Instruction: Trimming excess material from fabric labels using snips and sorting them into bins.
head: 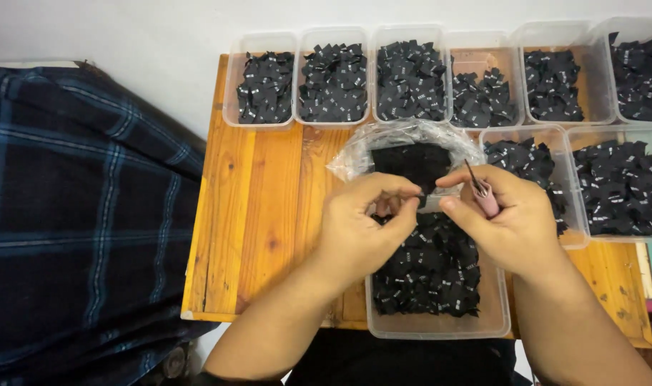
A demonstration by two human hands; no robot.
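Head view: two hands over a wooden table. Left hand has thumb and forefinger pressed together, pinching one small black label at its edge. Right hand also grips that label between thumb and forefinger, and holds a pink-handled tool tucked against the palm, thin dark tip pointing up. The label sits between both hands, just above the near tub, which is full of the same black labels. One clear plastic bag with dark labels inside lies just behind the hands. Tub count: six in the back row, two more at right, one near, so nine in all, every one holding black labels. Dark blue checked cloth lies left of the table.
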